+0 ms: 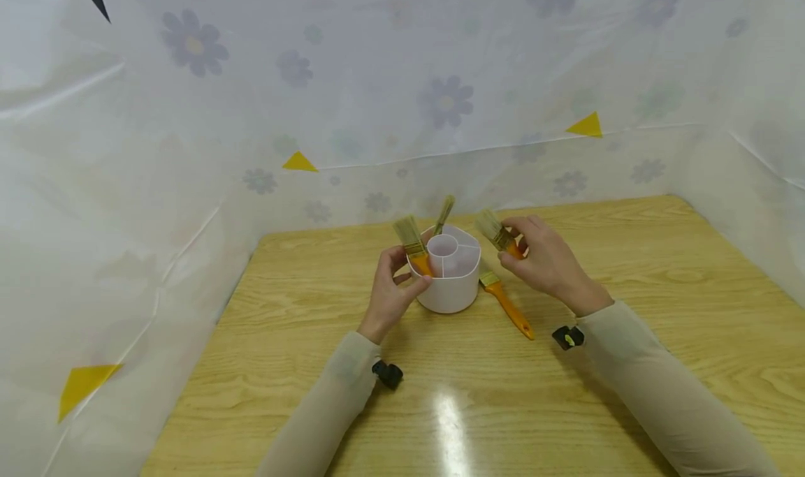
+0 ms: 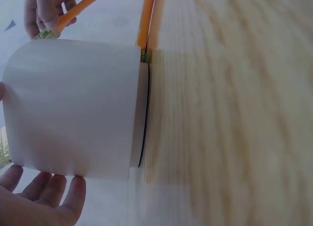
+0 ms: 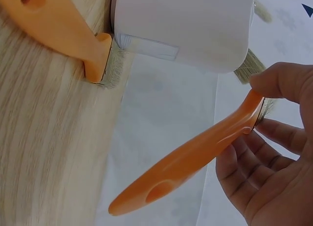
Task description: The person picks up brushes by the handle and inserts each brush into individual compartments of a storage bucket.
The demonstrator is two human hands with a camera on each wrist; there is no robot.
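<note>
A white round organizer (image 1: 448,294) with several compartments stands on the table. My left hand (image 1: 391,292) holds it at the left side, fingertips against its outer wall in the left wrist view and thumb near the rim. Inside, a paintbrush (image 1: 410,236) stands bristles up beside that hand, and a narrower paintbrush (image 1: 444,214) leans at the back. To the right of the organizer, my right hand (image 1: 544,257) pinches another paintbrush (image 3: 195,152) near its metal band, its orange handle pointing down and its bristles up. This brush is in the air, apart from the organizer.
One more orange-handled paintbrush (image 1: 512,311) lies on the wooden table (image 1: 302,337), its bristles close to the organizer's right side. Pale flowered sheeting (image 1: 377,100) rises behind the table and at both sides, with yellow triangles (image 1: 300,163) on it.
</note>
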